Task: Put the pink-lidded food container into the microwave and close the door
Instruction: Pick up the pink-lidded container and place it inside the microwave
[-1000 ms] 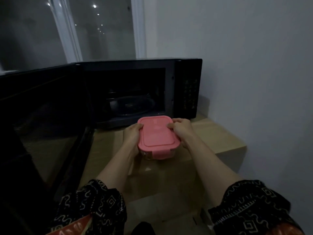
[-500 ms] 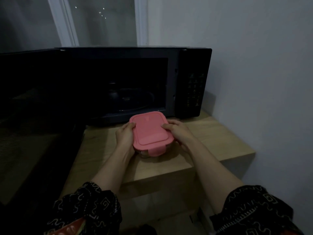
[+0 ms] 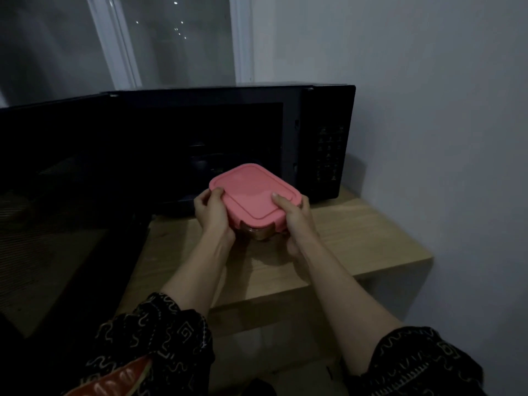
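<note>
The pink-lidded food container (image 3: pixel 251 192) is held in the air just in front of the microwave's open cavity, tilted slightly toward me. My left hand (image 3: pixel 213 214) grips its left side and my right hand (image 3: pixel 297 215) grips its right side, thumbs on the lid. The container's clear base shows below the lid at the near edge. The black microwave (image 3: pixel 325 138) stands on a wooden shelf (image 3: pixel 357 238). Its door (image 3: pixel 57 178) is swung open to the left. The cavity is dark, with a turntable faintly visible inside.
A grey wall rises close on the right, past the shelf's edge. A window with a white frame (image 3: pixel 114 47) sits behind the microwave. The keypad panel (image 3: pixel 328 155) is on the microwave's right side. The open door fills the left foreground.
Both hands have carried the container upward and forward, from above the shelf's front to the mouth of the microwave cavity. The view has also shifted a little.
</note>
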Demonstrator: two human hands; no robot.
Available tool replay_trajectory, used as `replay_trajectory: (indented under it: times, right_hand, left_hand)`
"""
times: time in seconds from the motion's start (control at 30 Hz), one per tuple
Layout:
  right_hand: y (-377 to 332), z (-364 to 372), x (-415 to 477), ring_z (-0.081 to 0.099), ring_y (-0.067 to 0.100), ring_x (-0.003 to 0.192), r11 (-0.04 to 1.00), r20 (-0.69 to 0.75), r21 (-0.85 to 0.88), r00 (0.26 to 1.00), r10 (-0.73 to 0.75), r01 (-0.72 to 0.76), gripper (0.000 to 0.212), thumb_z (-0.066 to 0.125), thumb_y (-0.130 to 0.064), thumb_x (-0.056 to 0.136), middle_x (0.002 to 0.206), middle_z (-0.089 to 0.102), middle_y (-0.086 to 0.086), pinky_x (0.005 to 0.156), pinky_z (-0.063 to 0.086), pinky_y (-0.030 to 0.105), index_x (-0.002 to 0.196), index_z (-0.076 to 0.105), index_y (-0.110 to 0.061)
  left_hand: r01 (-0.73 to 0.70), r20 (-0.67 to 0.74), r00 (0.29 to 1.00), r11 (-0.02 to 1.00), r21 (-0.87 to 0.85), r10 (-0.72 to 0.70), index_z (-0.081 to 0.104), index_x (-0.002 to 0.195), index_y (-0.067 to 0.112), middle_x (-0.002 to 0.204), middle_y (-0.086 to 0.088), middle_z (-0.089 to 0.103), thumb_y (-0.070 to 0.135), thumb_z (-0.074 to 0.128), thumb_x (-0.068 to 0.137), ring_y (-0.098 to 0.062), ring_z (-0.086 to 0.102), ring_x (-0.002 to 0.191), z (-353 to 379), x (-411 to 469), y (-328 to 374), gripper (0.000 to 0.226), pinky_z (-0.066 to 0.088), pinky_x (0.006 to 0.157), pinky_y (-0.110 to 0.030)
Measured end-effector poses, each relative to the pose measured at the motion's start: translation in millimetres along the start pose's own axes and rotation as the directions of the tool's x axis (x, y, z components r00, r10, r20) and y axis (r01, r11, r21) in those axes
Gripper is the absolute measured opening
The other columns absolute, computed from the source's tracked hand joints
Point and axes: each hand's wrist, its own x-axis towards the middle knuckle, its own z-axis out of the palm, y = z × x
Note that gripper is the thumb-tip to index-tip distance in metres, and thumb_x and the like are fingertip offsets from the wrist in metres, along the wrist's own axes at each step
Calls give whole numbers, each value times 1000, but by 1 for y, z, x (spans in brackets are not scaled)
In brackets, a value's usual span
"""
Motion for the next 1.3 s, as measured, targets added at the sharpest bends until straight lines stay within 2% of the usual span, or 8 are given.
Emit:
replay_trajectory:
  times: [0.1, 0.2, 0.37, 0.5, 0.6, 0.93, 1.17, 1.3]
  right_hand:
    - [-7, -7, 7, 64, 27, 101, 999, 25, 9, 999, 45, -45, 43, 74, -26, 72, 118, 65, 9, 79, 56, 40, 112, 59, -25]
    - [-12, -7, 10, 66, 32, 102, 995, 65, 2, 993, 100, -101, 40, 74, -29, 70, 116, 68, 12, 83, 56, 48, 108, 63, -27]
    - [-11, 1, 5, 64, 27, 97, 996, -38, 29, 995, 88, -87, 57, 72, -29, 76, 115, 64, 10, 85, 55, 46, 126, 48, -19]
    - [-6, 15, 3, 63, 22, 88, 997, 33, 20, 997, 67, -68, 53, 72, -24, 77, 102, 60, 7, 81, 57, 45, 119, 41, -17]
    - [-5, 32, 10, 58, 28, 109, 987, 58, -162, 998, -1, 10, 63, 71, -30, 78, 126, 54, 12, 97, 50, 50, 128, 36, -16]
    - [-14, 83, 88, 48, 30, 125, 948, 123, -269, 982, -144, 172, 61, 51, -26, 94, 139, 47, 15, 109, 38, 41, 143, 22, -7]
    - [-8, 100, 158, 53, 21, 101, 952, 149, -257, 980, -129, 165, 56, 52, -21, 94, 121, 53, 12, 82, 41, 28, 141, 24, -8]
    - [4, 110, 183, 53, 21, 98, 926, 158, -330, 978, -137, 183, 48, 52, -23, 93, 119, 56, 11, 85, 42, 29, 137, 36, -10]
  left_hand:
    - [21, 152, 987, 978, 209, -53, 55, 120, 25, 107, -6, 63, 40, 65, 81, -24, 62, 91, -7, 2, 16, 43, 56, 73, -40]
    - [51, 194, 975, 964, 262, -104, 56, 121, 24, 102, -7, 65, 35, 65, 81, -23, 62, 81, -5, 2, 24, 43, 52, 58, -33]
    - [11, 30, 999, 994, 107, -15, 58, 118, 21, 102, -11, 65, 23, 65, 82, -26, 62, 87, -6, -2, 15, 37, 56, 81, -49]
    - [-27, -126, 992, 999, -18, 25, 52, 126, 17, 112, -14, 61, 20, 64, 84, -26, 60, 92, -6, -5, 16, 44, 54, 85, -45]
    - [-68, -170, 984, 996, -60, 57, 47, 131, 15, 117, -17, 58, 16, 62, 86, -28, 57, 92, -2, 0, 26, 48, 53, 84, -48]
    - [-246, -73, 955, 901, 358, 289, 53, 125, 18, 117, -9, 57, 31, 64, 83, -26, 54, 97, 20, 80, 69, 45, 48, 92, -36]
    - [-367, 39, 912, 768, 526, 409, 45, 138, 13, 126, -16, 58, 48, 54, 88, -31, 55, 115, 19, 132, 55, 62, 45, 90, -31]
    - [-377, 41, 903, 740, 557, 428, 49, 136, 11, 128, -16, 59, 50, 52, 88, -27, 55, 115, 15, 150, 55, 62, 41, 85, -26]
